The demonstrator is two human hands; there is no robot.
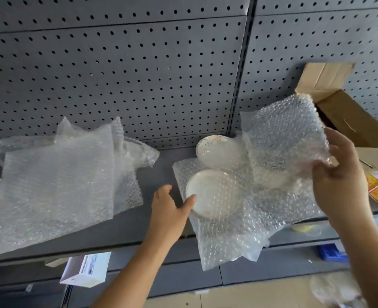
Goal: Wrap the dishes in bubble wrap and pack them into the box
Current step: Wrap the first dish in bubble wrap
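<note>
Nearest, on a lower level, a white carton (86, 272) lies tilted, and a pale bundle (334, 290) at the bottom right is too blurred to identify. Above them, a flat sheet (239, 236) of bubble wrap overhangs the front edge of the grey shelf (128, 230). The left hand (170, 210) reaches in with relaxed, spread fingers, holding nothing, and its thumb touches the rim of the near plate (214, 196). This plate is round, glossy and white, and it rests on the flat sheet near the shelf's front edge. The right hand (339, 174) pinches the lifted sheet (283, 134) of bubble wrap by its edge and holds it up above the shelf. A pale rounded shape shows dimly through this sheet, and I cannot tell what it is. Just behind the near plate, the far plate (217, 150) is white with a faint pattern at its rim and is partly hidden by the lifted sheet. Toward the left end lies a pile of bubble wrap (57, 181). At the right back corner stands the open cardboard box (350, 121), cut off by the frame, against the pegboard panel (139, 74).
</note>
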